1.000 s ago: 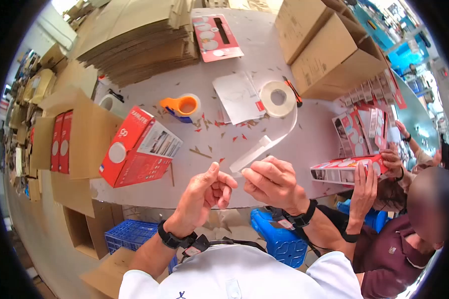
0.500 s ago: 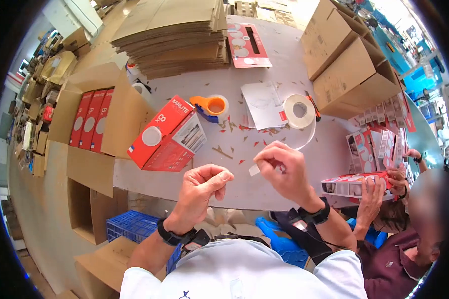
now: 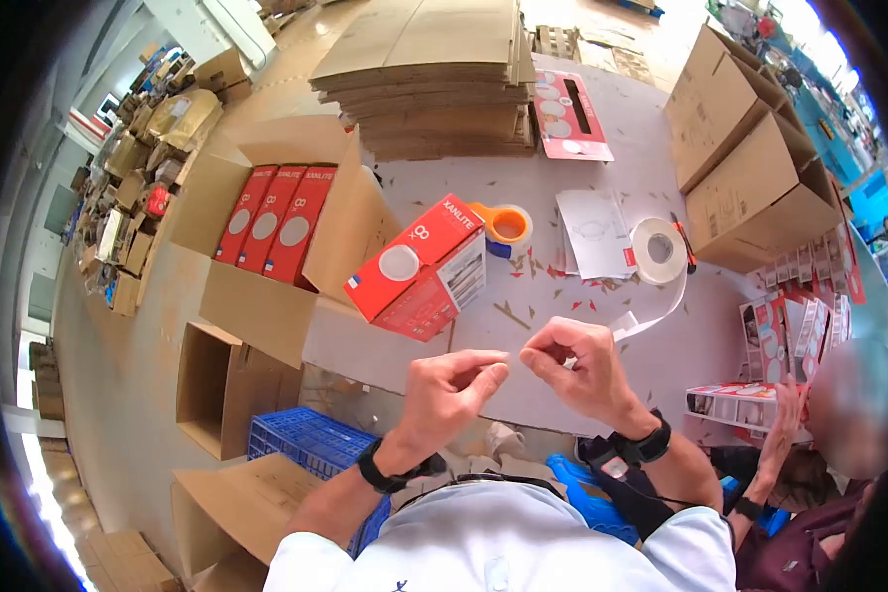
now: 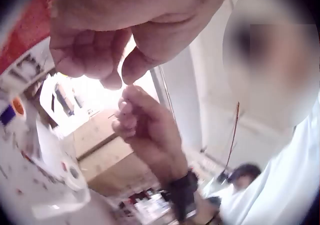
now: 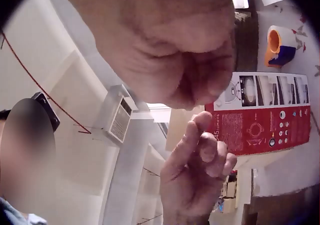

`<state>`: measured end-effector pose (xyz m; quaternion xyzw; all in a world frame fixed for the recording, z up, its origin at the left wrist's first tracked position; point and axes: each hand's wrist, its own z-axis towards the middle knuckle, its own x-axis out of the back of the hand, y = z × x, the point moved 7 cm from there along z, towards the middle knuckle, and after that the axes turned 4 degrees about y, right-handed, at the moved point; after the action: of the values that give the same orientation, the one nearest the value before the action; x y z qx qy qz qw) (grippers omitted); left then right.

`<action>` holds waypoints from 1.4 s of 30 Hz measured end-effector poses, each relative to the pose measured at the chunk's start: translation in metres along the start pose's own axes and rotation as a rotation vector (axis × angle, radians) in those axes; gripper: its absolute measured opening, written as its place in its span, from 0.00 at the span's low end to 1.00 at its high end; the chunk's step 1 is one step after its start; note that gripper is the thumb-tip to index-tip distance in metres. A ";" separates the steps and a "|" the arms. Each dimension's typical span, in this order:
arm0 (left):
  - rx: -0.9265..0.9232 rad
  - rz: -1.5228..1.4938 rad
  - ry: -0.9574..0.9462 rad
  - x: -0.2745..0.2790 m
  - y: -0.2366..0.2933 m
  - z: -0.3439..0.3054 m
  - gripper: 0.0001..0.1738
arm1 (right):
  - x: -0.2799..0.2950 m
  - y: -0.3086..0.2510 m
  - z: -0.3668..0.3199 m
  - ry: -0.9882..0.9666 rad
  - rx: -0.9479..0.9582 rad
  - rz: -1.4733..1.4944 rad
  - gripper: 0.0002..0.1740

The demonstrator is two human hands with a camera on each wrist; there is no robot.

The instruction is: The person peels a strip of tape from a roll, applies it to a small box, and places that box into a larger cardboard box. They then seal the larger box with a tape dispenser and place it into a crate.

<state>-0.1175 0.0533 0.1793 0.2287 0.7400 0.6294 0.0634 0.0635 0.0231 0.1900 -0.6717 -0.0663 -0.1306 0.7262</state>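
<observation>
My left hand is raised in front of my chest, thumb tip and forefinger drawn together. I cannot tell whether anything thin sits between those tips. Facing it, my right hand has its fingers curled against the thumb and pinches a small white piece, mostly hidden by the fingers. In both wrist views the fingertips of the two hands come very close together. Behind the right hand, a white strip runs from a white roll on the table. A red XANLITE box stands tilted beyond the left hand.
At left an open carton holds three red boxes. Stacked flat cardboard, an orange tape dispenser, white sheets and tall cartons occupy the table. A blue crate sits below. Another person's hand touches a box at right.
My view has turned left, so the table things shift right. My two hands have come from apart to fingertips nearly meeting, clear of the white strip. The left fingers have closed into a pinch.
</observation>
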 end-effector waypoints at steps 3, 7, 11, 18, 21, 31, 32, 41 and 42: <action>-0.675 0.606 0.288 0.049 0.031 -0.001 0.15 | 0.008 -0.003 -0.001 0.226 0.071 0.083 0.05; -0.764 1.010 0.431 0.068 0.070 0.034 0.33 | -0.020 0.027 0.004 0.294 -0.160 0.518 0.05; -0.652 0.973 0.308 0.079 0.028 0.077 0.35 | -0.062 0.039 0.019 0.347 -0.196 0.666 0.06; -0.752 0.865 0.191 0.059 0.032 0.068 0.30 | -0.094 0.042 0.026 0.508 -0.116 0.910 0.04; -0.792 0.827 0.183 0.041 0.036 0.058 0.29 | -0.095 0.047 0.018 0.602 -0.131 0.974 0.03; -0.923 0.641 0.184 0.033 0.031 0.054 0.29 | -0.095 0.061 0.006 0.692 -0.176 1.016 0.03; -0.937 0.643 0.189 0.033 0.030 0.053 0.28 | -0.096 0.060 0.006 0.688 -0.184 1.023 0.04; -1.005 0.746 0.150 0.029 0.030 0.045 0.26 | -0.096 0.060 0.006 0.676 -0.187 1.031 0.04; -1.004 0.757 0.148 0.028 0.030 0.045 0.25 | -0.096 0.059 0.006 0.674 -0.188 1.030 0.05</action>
<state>-0.1176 0.1086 0.2042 0.3729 0.2250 0.8927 -0.1156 -0.0114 0.0423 0.1075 -0.6005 0.5108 0.0264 0.6147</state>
